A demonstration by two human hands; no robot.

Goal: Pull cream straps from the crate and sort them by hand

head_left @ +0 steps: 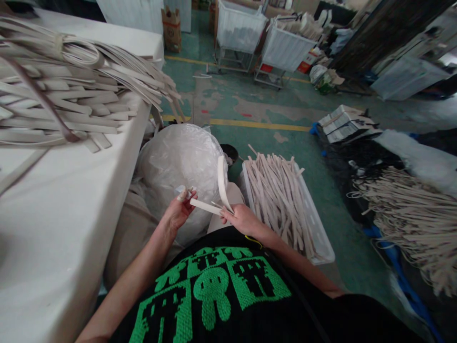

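Just below the view's middle, toward six o'clock, the right hand (239, 219) is clenching a pale strip (205, 206), its straight end pointing toward ten and a curved part bending up toward twelve. At eight o'clock, the left hand (182, 202) is holding thumb and fingers close together near the strip's end; whether its grip is pinching something small, I cannot tell.

A large clear plastic bag (178, 157) is bulging from nine to eleven o'clock, filling the space between the desk (53, 228) and the strip. On the desk, at ten, a heap of similar strips (82, 102) is lying with a tied bundle on top, and a brown strap (43, 95) is slanting across it. At four o'clock, a white crate (326, 252) of long strips is standing just beside the right forearm. Farther toward three, another pile of strips (414, 219) is spreading over the floor side. Two white bins (241, 24) on wheeled frames are standing at twelve and one.

At eleven o'clock, a brown paper bag (172, 29) is showing a round printed mark, too blurred for reading. Green figures (212, 290) are covering the black shirt at six.

The desk's edge is running from seven toward eleven, bounding the left arm's room. Open green floor (221, 102) is stretching toward twelve and one, and a yellow line (260, 125) is crossing it.
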